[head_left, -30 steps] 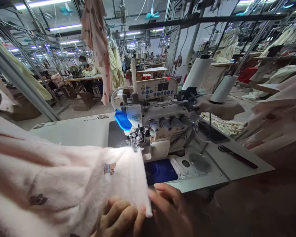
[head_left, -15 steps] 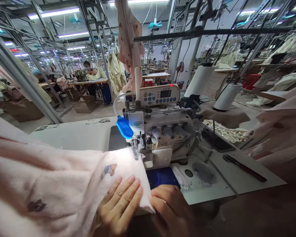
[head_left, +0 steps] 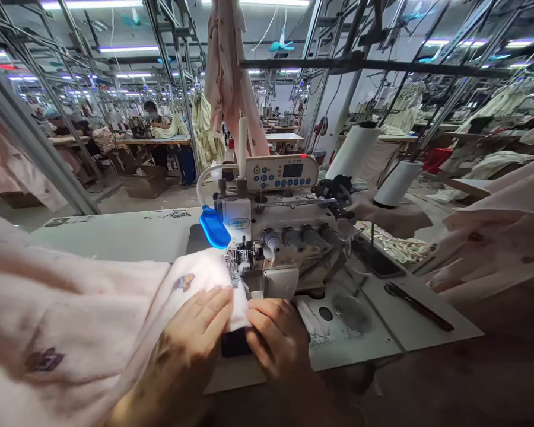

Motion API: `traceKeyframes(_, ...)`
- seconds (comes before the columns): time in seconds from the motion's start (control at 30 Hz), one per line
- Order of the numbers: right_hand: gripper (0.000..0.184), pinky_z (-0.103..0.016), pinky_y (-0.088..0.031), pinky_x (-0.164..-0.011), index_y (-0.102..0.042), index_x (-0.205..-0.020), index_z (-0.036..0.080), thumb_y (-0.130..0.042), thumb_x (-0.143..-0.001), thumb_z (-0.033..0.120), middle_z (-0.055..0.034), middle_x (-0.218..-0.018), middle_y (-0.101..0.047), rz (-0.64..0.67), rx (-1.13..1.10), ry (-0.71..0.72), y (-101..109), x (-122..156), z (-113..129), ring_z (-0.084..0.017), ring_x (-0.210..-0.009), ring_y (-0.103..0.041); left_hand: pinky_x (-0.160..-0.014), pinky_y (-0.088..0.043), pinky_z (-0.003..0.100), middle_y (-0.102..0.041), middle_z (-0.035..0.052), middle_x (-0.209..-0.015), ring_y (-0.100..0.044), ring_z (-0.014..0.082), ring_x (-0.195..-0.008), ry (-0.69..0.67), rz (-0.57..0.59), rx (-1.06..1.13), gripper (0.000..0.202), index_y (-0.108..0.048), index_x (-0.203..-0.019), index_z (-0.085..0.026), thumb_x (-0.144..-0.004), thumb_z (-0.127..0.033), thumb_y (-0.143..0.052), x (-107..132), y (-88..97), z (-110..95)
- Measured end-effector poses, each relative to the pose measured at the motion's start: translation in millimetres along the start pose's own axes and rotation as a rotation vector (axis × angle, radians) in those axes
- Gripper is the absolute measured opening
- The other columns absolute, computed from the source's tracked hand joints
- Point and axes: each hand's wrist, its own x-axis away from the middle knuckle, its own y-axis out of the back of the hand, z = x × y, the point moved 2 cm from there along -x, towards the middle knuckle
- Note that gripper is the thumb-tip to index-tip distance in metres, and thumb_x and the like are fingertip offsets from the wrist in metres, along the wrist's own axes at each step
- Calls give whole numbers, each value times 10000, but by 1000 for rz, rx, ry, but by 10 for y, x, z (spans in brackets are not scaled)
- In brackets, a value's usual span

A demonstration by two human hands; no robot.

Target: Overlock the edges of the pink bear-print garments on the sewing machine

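Observation:
Pale pink plush fabric (head_left: 102, 302) with small printed figures spreads over the left of the table, and its lit edge runs under the presser foot of an overlock sewing machine (head_left: 276, 237). My left hand (head_left: 196, 332) lies flat on the fabric just in front of the needle area, fingers stretched out and close together. At the fabric's right edge, my right hand (head_left: 278, 338) pinches the corner between thumb and fingers. A blue plastic guard (head_left: 215, 228) hangs at the machine's left, beside the needle.
Two white thread cones (head_left: 355, 151) stand behind the machine at the right. Dark-handled tweezers (head_left: 420, 306) lie on the right of the white table (head_left: 115, 237). Pink fabric (head_left: 502, 231) hangs at the far right. A person sits at another machine in the background.
The fabric has moved forward under the presser foot, with both hands following it closer to the needle. The camera view has shifted slightly.

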Motion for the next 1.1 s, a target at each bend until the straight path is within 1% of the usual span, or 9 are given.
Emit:
traceKeyframes(0.13, 136, -343, -360, -777, -514, -983, 108, -389, -949, 69, -78, -949, -531, -10, 15, -8, -44, 66, -11, -207, -826, -476, -914, -491, 399, -572, 92, -1170, -504, 227, -1112, -7, -5, 46, 297, -567, -1069, -107, -838, -54, -388, -35, 14, -15)
traceKeyframes(0.2, 138, -348, -356, -776, -519, -982, 98, -383, -969, 78, -80, -932, -526, 16, 10, -11, -26, 95, 6, -211, -826, -468, -935, -481, 409, -561, 101, -1187, -492, 234, -1134, 19, 4, 60, 324, -558, -1079, -107, -793, -75, -410, -13, 33, -28)
traceKeyframes(0.37, 158, -319, -359, -714, -556, -958, 112, -401, -986, 109, -67, -891, -511, 28, 15, -71, 57, 129, 33, -194, -787, -456, -941, -471, 477, -397, 144, -1355, -396, 319, -1230, 49, 102, 6, 757, -401, -1311, -59, -570, -201, -455, 97, 48, -91)
traceKeyframes(0.5, 167, -316, -356, -712, -576, -947, 112, -412, -977, 96, -59, -852, -511, -3, 54, -56, 54, 82, 27, -190, -768, -451, -942, -480, 438, -365, 121, -1381, -390, 277, -1246, 45, 100, -115, 622, -433, -1296, -76, -676, -93, -398, 117, 19, -53)
traceKeyframes(0.6, 156, -329, -347, -709, -576, -936, 112, -426, -956, 75, -61, -847, -525, -8, 55, -39, 27, 6, -17, -200, -769, -451, -904, -507, 400, -450, 104, -1321, -467, 231, -1187, 15, 85, -183, 506, -486, -1247, -96, -773, -27, -320, 50, 15, 32)
traceKeyframes(0.73, 193, -335, -341, -684, -567, -850, 122, -407, -949, 75, -57, -812, -519, 31, 76, -67, -7, -126, -104, -206, -747, -445, -870, -525, 352, -539, 97, -1231, -544, 202, -1099, 1, 78, -211, 462, -543, -1185, -112, -813, -15, -286, -76, 10, 165)
traceKeyframes(0.87, 273, -339, -341, -668, -554, -765, 138, -366, -958, 93, -47, -755, -505, 68, 124, -108, -64, -244, -142, -208, -705, -438, -903, -508, 374, -520, 91, -1255, -526, 208, -1124, 31, 135, -157, 435, -521, -1208, -121, -836, -56, -305, -152, -75, 298)
traceKeyframes(1.0, 291, -339, -356, -693, -565, -846, 137, -319, -1003, 142, -57, -786, -516, -13, 167, -104, -72, -221, -103, -213, -737, -481, -908, -501, 391, -538, 114, -1225, -531, 225, -1112, 39, 158, -103, 425, -486, -1217, -104, -810, -83, -365, -269, -141, 413)
traceKeyframes(1.1, 197, -326, -383, -764, -567, -1003, 128, -378, -1013, 182, -80, -921, -548, -110, 244, -21, 21, -4, -177, -205, -820, -529, -822, -534, 344, -613, 80, -1038, -600, 212, -973, 40, 171, -108, 336, -565, -1041, -131, -793, -77, -346, -427, -130, 488)
